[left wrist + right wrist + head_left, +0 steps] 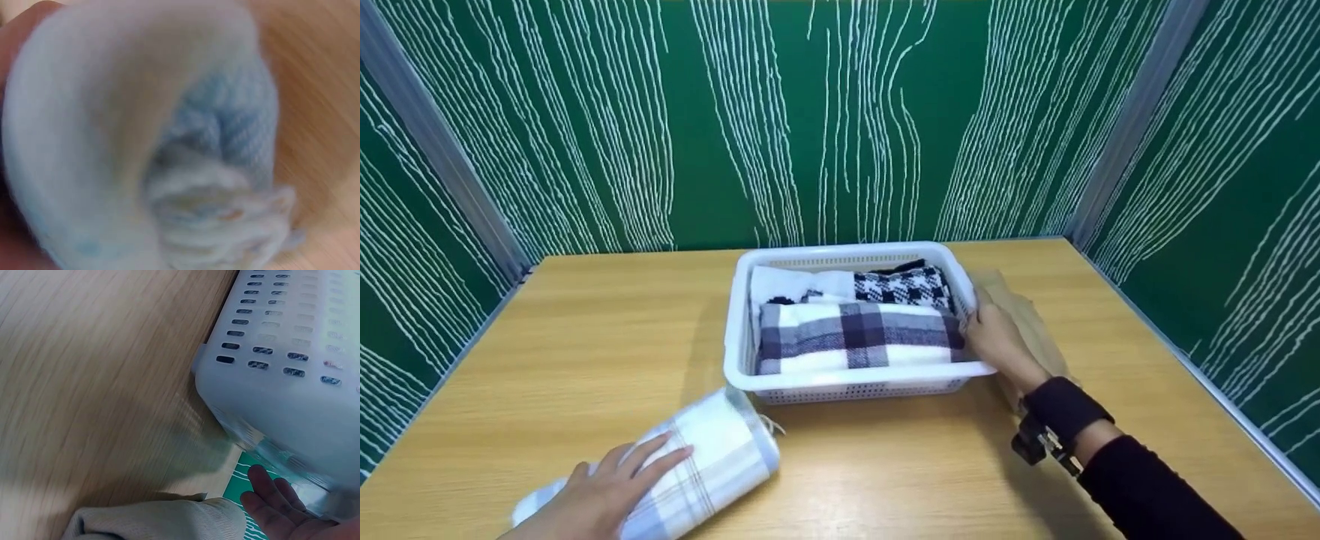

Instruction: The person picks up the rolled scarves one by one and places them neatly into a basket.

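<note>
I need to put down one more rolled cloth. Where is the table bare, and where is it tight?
Bare: the table left of the basket, and the front strip between the roll and the right arm. Tight: the basket, packed with folded cloths; its right side, with the right hand and beige cloth.

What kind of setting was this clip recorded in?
Probably a staged recording booth, not a home: green patterned panels wall in a wooden table on three sides, with only a white basket of folded scarves and a rolled scarf.
</note>
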